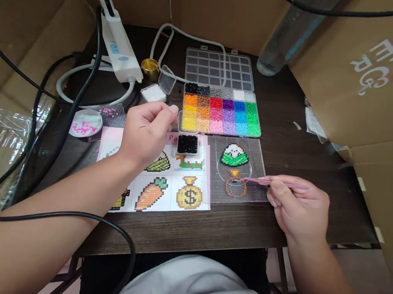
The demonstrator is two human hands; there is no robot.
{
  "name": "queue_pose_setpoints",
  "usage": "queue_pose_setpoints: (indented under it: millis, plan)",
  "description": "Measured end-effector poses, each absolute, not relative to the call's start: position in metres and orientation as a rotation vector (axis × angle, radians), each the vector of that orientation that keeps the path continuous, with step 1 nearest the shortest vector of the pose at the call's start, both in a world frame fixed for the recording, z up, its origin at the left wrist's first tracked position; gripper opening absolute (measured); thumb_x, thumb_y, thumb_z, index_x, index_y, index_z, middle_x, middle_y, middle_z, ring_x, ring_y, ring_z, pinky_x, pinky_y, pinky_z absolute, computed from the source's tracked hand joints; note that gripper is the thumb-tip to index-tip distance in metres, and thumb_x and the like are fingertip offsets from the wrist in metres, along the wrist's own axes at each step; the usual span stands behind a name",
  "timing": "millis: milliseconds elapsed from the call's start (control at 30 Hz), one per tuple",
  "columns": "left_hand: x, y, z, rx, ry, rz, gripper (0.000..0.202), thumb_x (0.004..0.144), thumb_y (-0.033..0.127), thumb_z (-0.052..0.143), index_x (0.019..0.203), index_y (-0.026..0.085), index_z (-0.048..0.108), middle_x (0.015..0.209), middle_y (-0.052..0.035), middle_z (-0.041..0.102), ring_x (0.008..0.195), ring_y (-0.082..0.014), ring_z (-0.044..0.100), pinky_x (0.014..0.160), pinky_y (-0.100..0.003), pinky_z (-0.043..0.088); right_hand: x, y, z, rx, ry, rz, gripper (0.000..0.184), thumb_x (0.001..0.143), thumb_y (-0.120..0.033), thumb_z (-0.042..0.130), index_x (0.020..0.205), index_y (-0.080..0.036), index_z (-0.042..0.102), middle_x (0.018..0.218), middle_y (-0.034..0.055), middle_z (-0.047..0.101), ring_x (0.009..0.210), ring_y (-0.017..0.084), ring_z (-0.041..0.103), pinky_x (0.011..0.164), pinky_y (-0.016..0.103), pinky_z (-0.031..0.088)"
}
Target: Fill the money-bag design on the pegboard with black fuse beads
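My right hand [297,210] is closed around pink tweezers [273,183], whose tip rests on an orange ring of beads [235,187] on the clear pegboard [257,178]. A finished green and white bead figure [234,155] sits above the ring. My left hand [146,130] hovers over the pattern sheet [160,181], fingers curled in a pinch near the bead box; what it pinches is too small to make out. A small clear tub of black beads [188,144] lies just right of that hand. The open bead box [221,111] holds many colours.
A white power strip [118,39] and thick black and grey cables lie at the back left. A small white bead tub [153,93], a gold cap [150,68], a round lid with pink beads [86,123] and a clear bottle [288,36] stand around. Cardboard walls enclose the dark table [295,149].
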State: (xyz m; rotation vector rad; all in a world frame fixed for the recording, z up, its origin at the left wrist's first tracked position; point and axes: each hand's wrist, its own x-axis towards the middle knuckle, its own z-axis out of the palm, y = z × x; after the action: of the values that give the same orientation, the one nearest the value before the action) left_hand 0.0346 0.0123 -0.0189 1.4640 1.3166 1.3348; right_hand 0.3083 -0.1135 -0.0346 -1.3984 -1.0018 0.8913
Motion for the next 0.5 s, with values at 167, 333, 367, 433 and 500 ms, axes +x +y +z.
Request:
queue_pose_setpoints:
  millis: [167, 333, 367, 433, 500]
  plan:
    - [0.0341, 0.0136, -0.0179, 1.388, 1.275, 1.359, 0.025, 0.083, 0.028, 0.061, 0.059, 0.021, 0.060, 0.050, 0.0028, 0.045, 0.042, -0.0080, 0.036, 0.042, -0.029, 0.027, 0.3090, -0.1112, -0.0369, -1.409, -1.012, 0.890, 0.014, 0.077, -0.034, 0.077, 0.079, -0.020, 0.077, 0.072, 0.0072, 0.076, 0.043, 0.009, 0.045, 0.041, 0.026, 0.035]
    - [0.0328, 0.0162, -0.0182, 1.334, 1.270, 1.355, 0.023, 0.081, 0.025, 0.064, 0.059, 0.018, 0.061, 0.048, 0.0036, 0.046, 0.041, -0.0073, 0.037, 0.039, -0.028, 0.026, 0.3091, -0.1098, -0.0360, -1.425, -1.052, 0.887, 0.016, 0.079, -0.035, 0.075, 0.082, -0.019, 0.078, 0.071, 0.0071, 0.076, 0.044, 0.009, 0.046, 0.040, 0.025, 0.036]
    - [0.0325, 0.0167, -0.0185, 1.340, 1.271, 1.359, 0.023, 0.081, 0.024, 0.063, 0.060, 0.018, 0.060, 0.048, 0.0037, 0.046, 0.042, -0.0075, 0.038, 0.039, -0.027, 0.026, 0.3089, -0.1096, -0.0353, -1.429, -1.055, 0.880, 0.016, 0.079, -0.034, 0.076, 0.082, -0.018, 0.078, 0.068, 0.0063, 0.075, 0.044, 0.009, 0.046, 0.040, 0.025, 0.036]
    - [0.0320, 0.0175, -0.0192, 1.355, 1.280, 1.372, 0.022, 0.080, 0.023, 0.063, 0.060, 0.017, 0.060, 0.048, 0.0039, 0.045, 0.044, -0.0078, 0.039, 0.040, -0.027, 0.027, 0.3084, -0.1092, -0.0339, -1.437, -1.063, 0.867, 0.015, 0.079, -0.033, 0.076, 0.081, -0.019, 0.078, 0.063, 0.0047, 0.073, 0.044, 0.009, 0.046, 0.041, 0.024, 0.036]
    - [0.0316, 0.0180, -0.0199, 1.371, 1.281, 1.377, 0.022, 0.080, 0.023, 0.063, 0.060, 0.017, 0.060, 0.048, 0.0038, 0.045, 0.044, -0.0082, 0.039, 0.040, -0.027, 0.028, 0.3081, -0.1091, -0.0329, -1.438, -1.075, 0.861, 0.014, 0.078, -0.032, 0.077, 0.081, -0.019, 0.079, 0.062, 0.0040, 0.071, 0.045, 0.009, 0.047, 0.041, 0.024, 0.036]
